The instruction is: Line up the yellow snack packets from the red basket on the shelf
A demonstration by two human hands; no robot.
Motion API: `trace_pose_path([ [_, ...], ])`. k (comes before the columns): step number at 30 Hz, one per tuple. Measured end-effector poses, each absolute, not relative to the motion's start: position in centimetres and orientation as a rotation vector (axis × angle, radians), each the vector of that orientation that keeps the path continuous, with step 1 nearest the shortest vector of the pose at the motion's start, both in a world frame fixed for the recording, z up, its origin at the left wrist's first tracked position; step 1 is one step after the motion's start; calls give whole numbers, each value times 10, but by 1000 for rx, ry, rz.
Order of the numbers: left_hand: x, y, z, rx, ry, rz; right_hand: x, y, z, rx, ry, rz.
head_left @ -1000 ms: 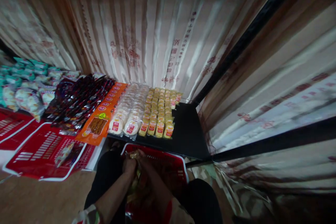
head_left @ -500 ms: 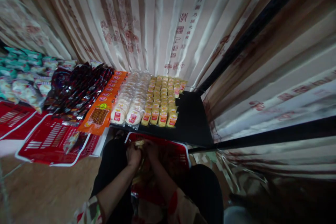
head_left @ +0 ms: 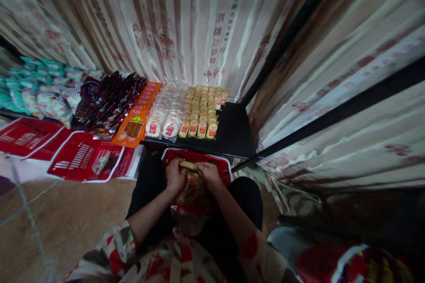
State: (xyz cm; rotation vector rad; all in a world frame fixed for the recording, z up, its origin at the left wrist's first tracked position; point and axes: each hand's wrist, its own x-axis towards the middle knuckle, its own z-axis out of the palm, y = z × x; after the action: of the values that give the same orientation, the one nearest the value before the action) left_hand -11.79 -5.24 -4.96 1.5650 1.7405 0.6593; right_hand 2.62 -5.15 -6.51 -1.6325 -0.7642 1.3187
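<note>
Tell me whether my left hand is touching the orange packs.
Apart: the head view shows a gap between left hand and orange packs, with dark trousers visible there.

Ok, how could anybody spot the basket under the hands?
Find the black table by the curtain. Below its edge, between the knees, sits a red basket. Unlike the baskets farther left, it has the left hand and right hand over it.

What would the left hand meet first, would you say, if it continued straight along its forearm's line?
Past the yellow packet it holds, the left hand would probably meet the red basket at its far wall, though depth is hard to judge.
</note>
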Motion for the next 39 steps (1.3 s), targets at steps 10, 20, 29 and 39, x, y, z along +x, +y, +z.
trace_pose_path([
  [10, -97, -58, -27, 1634, 1666, 626, 61, -76, -24, -1443, -626, 1193],
  [20, -26, -57, -6, 1066, 1324, 793, 76, -90, -21, -1330, -711, 1132],
  [29, 25, -26, 18, 1392, 1479, 809, 122, -44, -7, -1439, -708, 808],
  [39, 92, 44, 14, 1391, 1344, 848, 164, 61, -15, -1477, -851, 664],
])
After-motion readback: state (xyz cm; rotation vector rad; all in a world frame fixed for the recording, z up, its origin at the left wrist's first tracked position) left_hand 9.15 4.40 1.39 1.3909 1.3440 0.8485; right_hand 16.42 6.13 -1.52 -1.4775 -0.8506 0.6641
